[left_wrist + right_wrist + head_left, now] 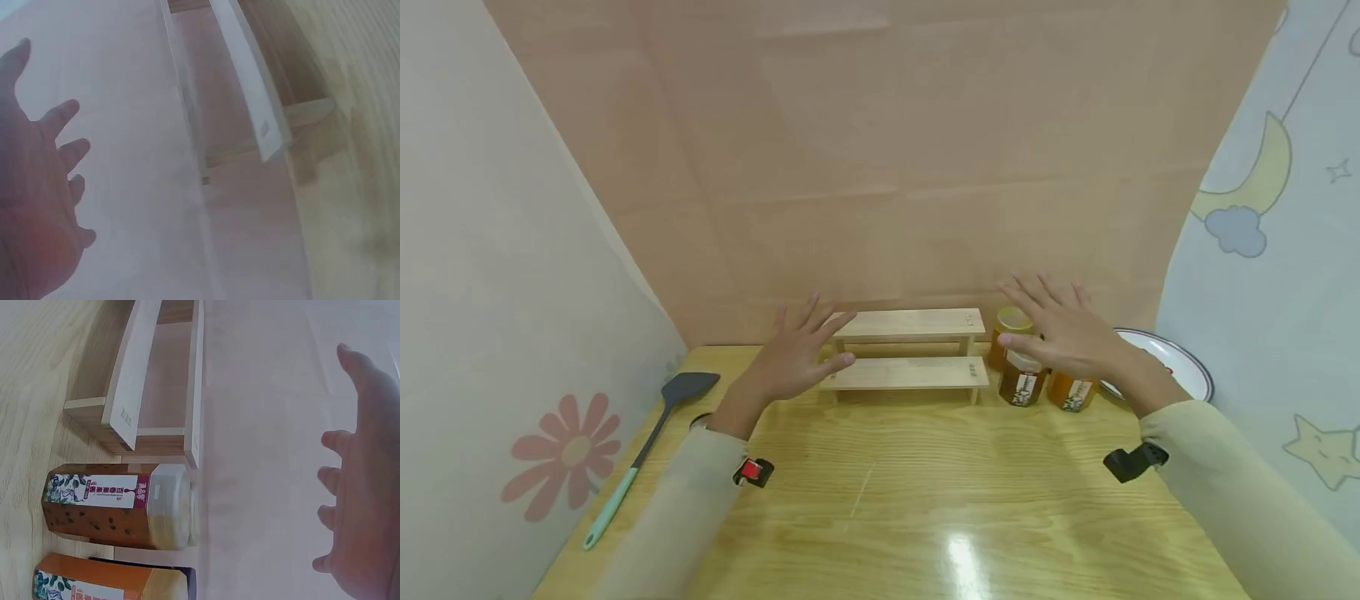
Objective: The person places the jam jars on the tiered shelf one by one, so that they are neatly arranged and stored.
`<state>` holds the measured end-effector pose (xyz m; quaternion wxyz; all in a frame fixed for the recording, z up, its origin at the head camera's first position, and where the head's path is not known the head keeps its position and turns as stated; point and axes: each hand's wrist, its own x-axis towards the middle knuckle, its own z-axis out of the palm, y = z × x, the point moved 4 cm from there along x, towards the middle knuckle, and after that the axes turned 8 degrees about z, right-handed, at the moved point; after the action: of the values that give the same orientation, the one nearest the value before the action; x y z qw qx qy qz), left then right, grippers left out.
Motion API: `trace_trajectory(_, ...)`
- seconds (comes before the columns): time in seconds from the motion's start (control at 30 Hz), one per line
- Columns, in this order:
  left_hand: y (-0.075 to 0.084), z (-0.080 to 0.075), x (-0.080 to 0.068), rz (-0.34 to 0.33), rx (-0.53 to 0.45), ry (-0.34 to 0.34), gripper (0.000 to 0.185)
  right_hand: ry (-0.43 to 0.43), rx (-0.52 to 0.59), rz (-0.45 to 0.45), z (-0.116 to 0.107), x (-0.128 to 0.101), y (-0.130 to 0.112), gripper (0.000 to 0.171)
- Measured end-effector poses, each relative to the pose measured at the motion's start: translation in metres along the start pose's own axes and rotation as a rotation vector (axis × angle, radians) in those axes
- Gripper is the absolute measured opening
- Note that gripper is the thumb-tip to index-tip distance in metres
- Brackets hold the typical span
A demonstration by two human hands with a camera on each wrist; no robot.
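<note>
A small two-step wooden shelf (910, 346) stands at the back of the wooden table (895, 500), against the cardboard wall. My left hand (797, 354) hovers at the shelf's left end, fingers spread and holding nothing. My right hand (1060, 329) floats with straight fingers above three jars: a dark jar (1021, 379), an orange jar (1071, 390) and a yellow-lidded jar (1009, 325) behind them. In the right wrist view the dark jar (112, 506) and the orange jar (106, 581) sit beside the shelf (144, 381), with the hand (362, 487) apart from them. The left wrist view shows the spread left hand (37, 200) and the shelf (250, 94).
A black spatula (647, 442) with a teal handle lies along the table's left edge. A white plate (1180, 362) with a dark rim sits behind my right wrist. A cardboard wall closes the back; patterned cloth walls close both sides.
</note>
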<state>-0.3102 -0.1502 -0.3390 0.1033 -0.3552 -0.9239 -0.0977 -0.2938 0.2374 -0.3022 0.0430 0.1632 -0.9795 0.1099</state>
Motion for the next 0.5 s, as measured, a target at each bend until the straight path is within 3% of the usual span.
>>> trace_trajectory(0.27, -0.007, 0.019, -0.010, -0.035, -0.132, 0.178, 0.070, 0.029, 0.053, 0.054, 0.005, -0.013, 0.031, 0.081)
trace_trajectory(0.37, -0.012, 0.026, -0.012, -0.068, -0.217, 0.239, 0.064, 0.039, 0.082, 0.081, 0.007, -0.017, 0.043, 0.081)
trace_trajectory(0.5, -0.020, 0.043, -0.016, -0.127, -0.408, 0.303, 0.057, 0.078, 0.148, 0.094, 0.012, -0.028, 0.062, 0.079)
